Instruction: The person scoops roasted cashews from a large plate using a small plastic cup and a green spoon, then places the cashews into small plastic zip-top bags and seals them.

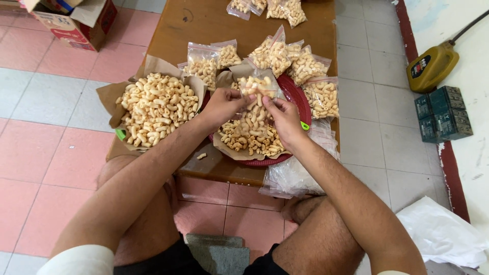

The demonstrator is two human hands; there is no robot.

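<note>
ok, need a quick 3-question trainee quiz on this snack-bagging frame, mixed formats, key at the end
1. True or false: both the left hand and the right hand grip the same small clear bag.
2. Multiple choice: the red tray under the hands sits on A) the tiled floor, B) the wooden table, C) the cardboard box.
3. Fill in: the filled bags lie on the side of the tray that is ____ from the person.

Key: 1 true; 2 B; 3 farther.
</note>
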